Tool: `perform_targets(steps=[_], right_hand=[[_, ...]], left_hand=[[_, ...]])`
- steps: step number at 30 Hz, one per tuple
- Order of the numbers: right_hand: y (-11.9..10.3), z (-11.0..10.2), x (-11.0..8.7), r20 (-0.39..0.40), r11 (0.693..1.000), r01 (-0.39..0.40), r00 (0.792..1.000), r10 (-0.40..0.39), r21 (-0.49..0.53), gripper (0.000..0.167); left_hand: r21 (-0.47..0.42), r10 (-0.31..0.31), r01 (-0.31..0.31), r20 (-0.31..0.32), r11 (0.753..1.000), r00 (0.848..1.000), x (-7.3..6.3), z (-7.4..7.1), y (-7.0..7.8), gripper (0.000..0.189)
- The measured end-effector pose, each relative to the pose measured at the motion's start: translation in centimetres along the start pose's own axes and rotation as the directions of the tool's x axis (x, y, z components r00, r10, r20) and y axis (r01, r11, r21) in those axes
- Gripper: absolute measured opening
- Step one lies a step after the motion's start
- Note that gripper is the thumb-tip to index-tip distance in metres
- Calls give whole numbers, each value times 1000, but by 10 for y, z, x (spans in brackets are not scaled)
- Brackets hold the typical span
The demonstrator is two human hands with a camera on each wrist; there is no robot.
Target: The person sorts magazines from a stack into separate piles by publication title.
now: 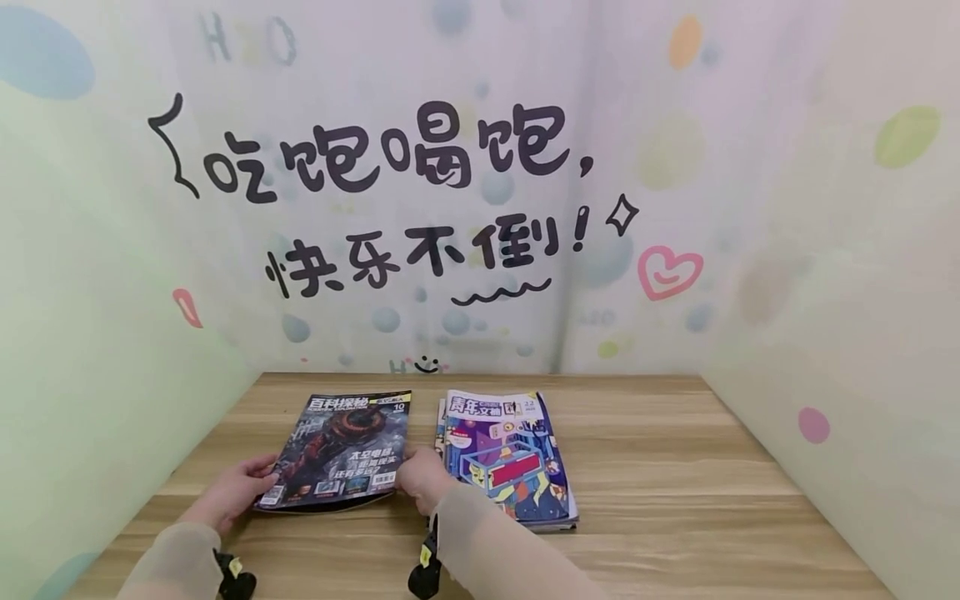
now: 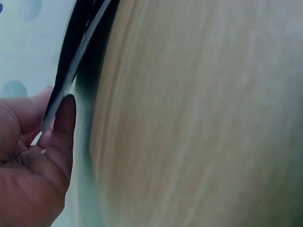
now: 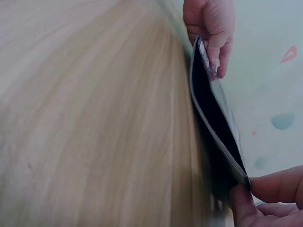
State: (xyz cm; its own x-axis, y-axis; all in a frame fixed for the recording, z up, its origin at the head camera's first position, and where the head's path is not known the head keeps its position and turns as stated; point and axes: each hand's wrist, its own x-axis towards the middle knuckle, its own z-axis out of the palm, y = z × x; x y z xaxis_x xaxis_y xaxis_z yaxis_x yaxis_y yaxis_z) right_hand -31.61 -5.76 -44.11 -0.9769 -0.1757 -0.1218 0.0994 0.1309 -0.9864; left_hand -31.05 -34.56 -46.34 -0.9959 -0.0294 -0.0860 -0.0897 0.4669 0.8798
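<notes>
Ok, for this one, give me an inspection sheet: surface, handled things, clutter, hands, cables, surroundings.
Surface: table with a light wood-grain top.
Handled things: dark magazine, cover up, near edge apparently raised; to its right, a magazine pile with a purple cover on top.
Clutter: nothing seen.
Hands: left hand pinches the dark magazine near its near left corner; right hand grips it near its near right corner.
Cables: nothing seen.
Surroundings: pale back wall with black lettering; side walls with coloured spots.

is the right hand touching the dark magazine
Touching: the right wrist view shows the right hand pinching the dark magazine by its edge.
</notes>
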Motion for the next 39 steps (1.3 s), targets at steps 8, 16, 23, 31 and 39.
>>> perform_targets(steps=[8,16,23,31,39], right_hand=[[2,6,1,-16,1000,-12,1000,12,-11,44],[-7,5,-5,5,996,-63,998,63,-58,57],[-11,-11,-12,91,998,-35,995,40,-60,54],[-11,-55,-22,175,998,11,985,1,-64,39],[1,-100,-30,129,950,120,988,-85,-289,35]], left_hand=[[48,-12,15,-71,999,997,-6,1,6,60],[85,-33,43,-109,995,993,-7,4,15,57],[91,71,-60,-128,994,989,-11,30,44,46],[98,104,-95,-87,991,991,-22,86,82,42],[-13,158,-159,-62,987,985,-32,154,103,37]])
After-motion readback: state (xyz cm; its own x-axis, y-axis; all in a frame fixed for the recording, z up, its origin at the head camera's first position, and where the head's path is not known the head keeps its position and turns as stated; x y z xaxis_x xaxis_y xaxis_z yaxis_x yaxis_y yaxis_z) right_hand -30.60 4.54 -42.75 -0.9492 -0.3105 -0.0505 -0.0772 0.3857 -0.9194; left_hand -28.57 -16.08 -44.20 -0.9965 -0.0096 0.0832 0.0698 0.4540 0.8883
